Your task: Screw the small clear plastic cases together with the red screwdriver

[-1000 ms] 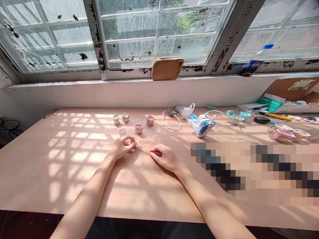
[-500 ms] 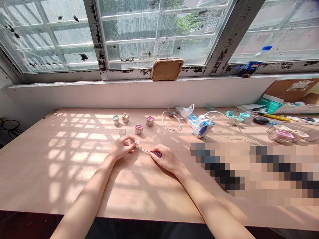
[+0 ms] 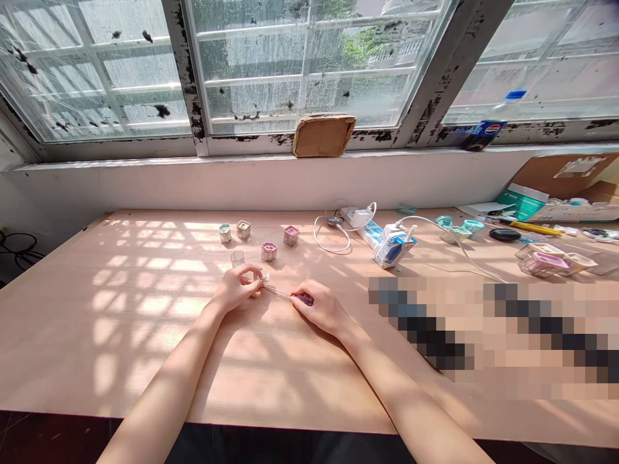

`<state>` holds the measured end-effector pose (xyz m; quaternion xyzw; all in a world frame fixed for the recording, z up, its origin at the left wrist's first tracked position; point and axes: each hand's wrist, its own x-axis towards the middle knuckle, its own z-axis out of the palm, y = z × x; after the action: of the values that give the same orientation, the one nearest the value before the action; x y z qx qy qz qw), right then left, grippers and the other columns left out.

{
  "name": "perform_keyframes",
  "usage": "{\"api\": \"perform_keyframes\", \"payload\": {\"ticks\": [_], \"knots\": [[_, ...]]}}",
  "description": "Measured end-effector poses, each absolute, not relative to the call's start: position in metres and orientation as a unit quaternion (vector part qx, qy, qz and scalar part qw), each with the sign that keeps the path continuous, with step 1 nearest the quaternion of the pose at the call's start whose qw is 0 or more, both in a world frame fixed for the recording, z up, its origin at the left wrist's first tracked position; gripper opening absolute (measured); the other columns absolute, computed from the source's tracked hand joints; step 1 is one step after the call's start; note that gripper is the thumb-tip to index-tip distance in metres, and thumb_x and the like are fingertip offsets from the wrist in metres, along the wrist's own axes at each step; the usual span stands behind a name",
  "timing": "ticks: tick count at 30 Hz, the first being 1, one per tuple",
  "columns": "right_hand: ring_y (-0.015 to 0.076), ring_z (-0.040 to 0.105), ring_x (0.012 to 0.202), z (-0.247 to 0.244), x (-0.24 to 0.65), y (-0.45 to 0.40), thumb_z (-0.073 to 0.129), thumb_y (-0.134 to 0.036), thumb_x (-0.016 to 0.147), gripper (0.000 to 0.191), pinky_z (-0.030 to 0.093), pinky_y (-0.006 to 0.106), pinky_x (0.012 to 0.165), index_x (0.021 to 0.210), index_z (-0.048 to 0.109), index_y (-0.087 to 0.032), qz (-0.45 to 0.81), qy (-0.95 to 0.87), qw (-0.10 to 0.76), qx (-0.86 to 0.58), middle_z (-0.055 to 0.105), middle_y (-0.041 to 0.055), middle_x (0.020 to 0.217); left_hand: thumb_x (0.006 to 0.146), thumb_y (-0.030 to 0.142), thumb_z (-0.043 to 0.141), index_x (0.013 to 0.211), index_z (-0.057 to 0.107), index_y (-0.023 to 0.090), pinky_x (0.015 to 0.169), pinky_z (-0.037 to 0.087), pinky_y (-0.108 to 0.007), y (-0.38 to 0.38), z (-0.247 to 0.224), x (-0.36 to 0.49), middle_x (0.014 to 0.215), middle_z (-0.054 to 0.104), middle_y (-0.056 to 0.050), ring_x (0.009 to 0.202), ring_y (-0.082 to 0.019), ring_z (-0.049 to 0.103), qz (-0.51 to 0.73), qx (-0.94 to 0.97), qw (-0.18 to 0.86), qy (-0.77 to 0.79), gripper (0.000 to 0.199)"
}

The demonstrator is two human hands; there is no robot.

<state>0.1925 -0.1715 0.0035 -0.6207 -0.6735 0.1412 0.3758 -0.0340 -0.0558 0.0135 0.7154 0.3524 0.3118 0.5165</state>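
Observation:
My left hand rests on the table with its fingers closed on a small pale, see-through plastic piece, partly hidden by the fingers. In my right hand is a screwdriver with a dark purple handle. Its thin metal shaft points left, and the tip meets or nearly meets the plastic piece; I cannot tell whether they touch. Just beyond my left fingers stands a clear plastic cup. Behind are two small pink-topped containers, one nearer and one farther, plus a green-topped one and a yellowish one.
A power strip with white cables and a blue-and-white carton lie right of centre. Farther right are teal cups, pink and cream containers and a cardboard box. A cola bottle stands on the sill. Pixelation covers part of the right side.

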Motion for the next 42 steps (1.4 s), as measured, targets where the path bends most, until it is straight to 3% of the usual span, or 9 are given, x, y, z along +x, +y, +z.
{"api": "perform_keyframes", "payload": {"ticks": [7,21,33,37,39,42], "knots": [[0.0179,0.062,0.074,0.003,0.194,-0.173,0.060,-0.027,0.090,0.013,0.047,0.031,0.070,0.082,0.068,-0.020,0.142,-0.682,0.360,-0.621,0.067,0.0032,0.082,0.075,0.049,0.077,0.093,0.066,0.021,0.062,0.063,-0.028,-0.061,0.021,-0.031,0.075,0.073,-0.001,0.076,-0.022,0.076,0.308,0.702,0.523,0.373,0.035],[0.0182,0.065,0.078,0.003,0.193,-0.172,0.062,-0.026,0.091,0.011,0.049,0.030,0.073,0.087,0.072,-0.021,0.137,-0.678,0.367,-0.621,0.070,0.0038,0.086,0.075,0.052,0.077,0.097,0.071,0.021,0.067,0.066,-0.031,-0.061,0.019,-0.032,0.079,0.074,-0.002,0.083,-0.023,0.076,0.316,0.692,0.525,0.381,0.039],[0.0182,0.064,0.083,0.000,0.193,-0.174,0.066,-0.026,0.091,0.006,0.049,0.029,0.076,0.088,0.071,-0.023,0.099,-0.675,0.339,-0.648,0.069,0.0024,0.088,0.072,0.057,0.080,0.088,0.067,0.020,0.068,0.068,-0.033,-0.061,0.020,-0.029,0.121,0.071,-0.007,0.087,-0.025,0.077,0.356,0.676,0.533,0.363,0.042],[0.0277,0.062,0.107,0.000,0.199,-0.173,0.065,-0.032,0.092,0.016,0.046,0.040,0.097,0.104,0.069,-0.022,-0.033,-0.626,0.304,-0.717,0.068,0.0105,0.116,0.071,0.062,0.079,0.087,0.066,0.019,0.068,0.068,-0.032,-0.061,0.020,-0.030,0.135,0.064,-0.010,0.096,-0.027,0.077,0.357,0.666,0.546,0.360,0.048],[0.0364,0.052,0.125,-0.001,0.207,-0.173,0.069,-0.038,0.089,0.033,0.036,0.053,0.109,0.118,0.066,-0.022,-0.112,-0.571,0.275,-0.766,0.058,0.0165,0.138,0.070,0.064,0.079,0.088,0.066,0.019,0.069,0.068,-0.032,-0.060,0.020,-0.031,0.138,0.063,-0.011,0.099,-0.028,0.077,0.363,0.664,0.546,0.359,0.050],[0.0438,0.037,0.140,-0.003,0.223,-0.173,0.071,-0.047,0.087,0.057,0.027,0.066,0.112,0.135,0.056,-0.020,-0.132,-0.493,0.232,-0.828,0.041,0.0220,0.156,0.070,0.064,0.080,0.089,0.066,0.019,0.071,0.068,-0.032,-0.058,0.018,-0.033,0.137,0.063,-0.012,0.098,-0.028,0.077,0.367,0.664,0.545,0.357,0.051]]}}
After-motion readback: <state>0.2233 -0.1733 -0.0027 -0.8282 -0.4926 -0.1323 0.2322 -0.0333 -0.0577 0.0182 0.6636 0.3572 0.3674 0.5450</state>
